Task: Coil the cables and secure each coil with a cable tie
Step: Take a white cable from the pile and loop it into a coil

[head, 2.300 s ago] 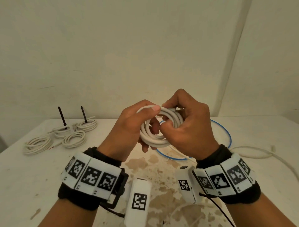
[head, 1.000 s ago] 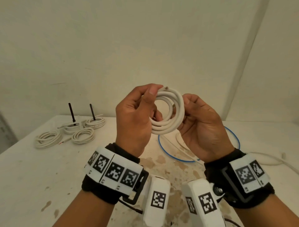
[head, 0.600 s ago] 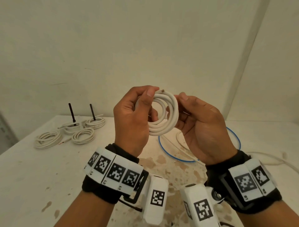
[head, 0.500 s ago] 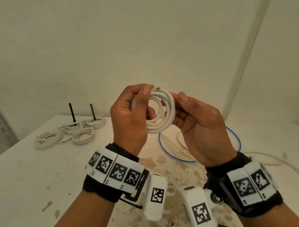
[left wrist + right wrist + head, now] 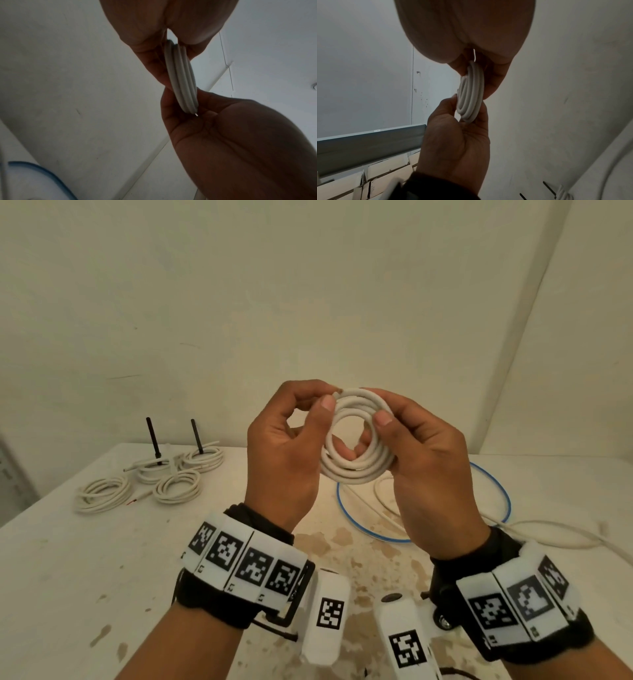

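While both hands pinch it at centre frame, left hand [image 5: 281,453] and right hand [image 5: 428,467] half-hide the smooth round white cable coil [image 5: 356,440].

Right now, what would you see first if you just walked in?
First, a white coil held up in the air in the middle, the left hand and the right hand pinching its sides. Next, four more coils lying at the table's far left, two with black ties sticking up. Behind the hands, a blue cable loops on the table.
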